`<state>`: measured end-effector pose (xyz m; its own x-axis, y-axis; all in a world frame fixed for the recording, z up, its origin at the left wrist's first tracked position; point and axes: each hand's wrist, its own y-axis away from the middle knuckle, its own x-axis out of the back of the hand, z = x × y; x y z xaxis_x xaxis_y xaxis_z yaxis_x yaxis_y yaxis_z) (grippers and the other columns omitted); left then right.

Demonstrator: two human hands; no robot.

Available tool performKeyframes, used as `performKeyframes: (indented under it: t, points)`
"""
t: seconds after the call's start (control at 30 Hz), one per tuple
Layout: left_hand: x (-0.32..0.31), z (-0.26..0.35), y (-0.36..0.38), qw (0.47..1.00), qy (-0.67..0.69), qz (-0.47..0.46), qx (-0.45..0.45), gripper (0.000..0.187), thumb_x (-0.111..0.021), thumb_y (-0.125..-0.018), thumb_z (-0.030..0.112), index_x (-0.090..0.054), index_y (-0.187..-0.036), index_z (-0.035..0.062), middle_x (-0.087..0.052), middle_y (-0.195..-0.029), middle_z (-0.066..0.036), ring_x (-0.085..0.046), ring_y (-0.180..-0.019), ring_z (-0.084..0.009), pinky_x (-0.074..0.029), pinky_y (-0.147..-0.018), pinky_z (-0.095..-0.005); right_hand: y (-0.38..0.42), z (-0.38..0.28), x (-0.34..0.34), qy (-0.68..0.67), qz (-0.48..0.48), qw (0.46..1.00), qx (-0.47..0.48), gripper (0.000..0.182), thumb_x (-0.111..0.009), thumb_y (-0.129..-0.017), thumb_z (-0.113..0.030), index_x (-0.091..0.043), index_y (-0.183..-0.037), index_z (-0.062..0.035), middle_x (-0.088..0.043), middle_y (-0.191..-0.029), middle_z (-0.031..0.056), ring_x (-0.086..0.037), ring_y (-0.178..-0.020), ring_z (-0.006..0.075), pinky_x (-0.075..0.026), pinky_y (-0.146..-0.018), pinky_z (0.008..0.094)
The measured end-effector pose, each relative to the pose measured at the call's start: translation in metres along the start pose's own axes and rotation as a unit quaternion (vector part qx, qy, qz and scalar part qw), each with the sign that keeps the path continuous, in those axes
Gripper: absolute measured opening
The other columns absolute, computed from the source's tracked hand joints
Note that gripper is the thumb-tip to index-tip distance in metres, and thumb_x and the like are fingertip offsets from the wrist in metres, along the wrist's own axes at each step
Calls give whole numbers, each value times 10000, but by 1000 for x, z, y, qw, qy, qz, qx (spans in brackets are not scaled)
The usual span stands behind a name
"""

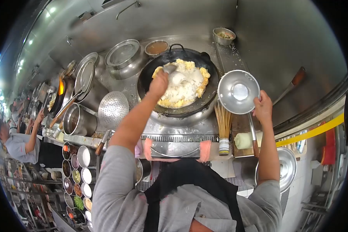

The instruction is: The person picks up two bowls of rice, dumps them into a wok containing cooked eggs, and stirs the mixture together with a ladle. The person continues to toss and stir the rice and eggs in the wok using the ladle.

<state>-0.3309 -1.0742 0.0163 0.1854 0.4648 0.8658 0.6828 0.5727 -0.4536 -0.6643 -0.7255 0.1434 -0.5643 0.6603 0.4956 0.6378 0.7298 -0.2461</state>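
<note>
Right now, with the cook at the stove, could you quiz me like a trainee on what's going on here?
1. True or false: the right hand holds a metal bowl that is empty.
2. What does the left hand hold over the wok?
A. a ladle
B. a knife
C. a towel
3. Fill in: the wok holds white rice and yellow ____.

Key
1. True: the bowl's inside is bare and shiny.
2. A: the ladle rests in the rice.
3. Egg, in pieces around the rice.
</note>
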Motion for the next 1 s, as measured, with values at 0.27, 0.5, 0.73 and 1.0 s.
performKeyframes:
  t: [0.27, 0.5, 0.73, 1.0]
  points:
    - [104, -45, -17, 918, 325, 48, 222, 159, -536, -926, 25, -582, -1056, -55, -650, -1044, -208, -705, -822, -275, -614, -701, -354, -13, 7, -19, -131, -27, 991, -25, 105, -564, -888, -13, -497, -808, -14, -526, -640, 32, -527, -402, 124, -401, -362, 289]
    - [171, -21, 71, 661, 693, 63, 282, 95, -604, -971, 123, -645, -1014, 50, -641, -908, -20, -645, -838, -132, -596, -654, -299, -34, -2, -118, -154, -154, 976, 19, 115, -549, -959, -45, -619, -1046, -17, -599, -796, 39, -557, -503, 97, -422, -378, 247]
    - [234, -1, 159, 734, 595, 22, 326, 149, -591, -994, 151, -539, -903, 44, -547, -808, -7, -574, -691, -91, -542, -607, -270, 35, -91, -187, -262, -382, 885, 45, 226, -579, -982, -93, -404, -838, -86, -522, -657, 28, -559, -434, 124, -422, -370, 247]
    - [269, 38, 276, 816, 399, 89, 410, 164, -603, -959, 120, -512, -1017, -3, -590, -858, -88, -599, -686, -161, -549, -567, -311, 100, -128, -217, -270, -541, 791, 94, 254, -586, -983, -81, -405, -805, -61, -497, -636, 29, -569, -431, 132, -416, -367, 250]
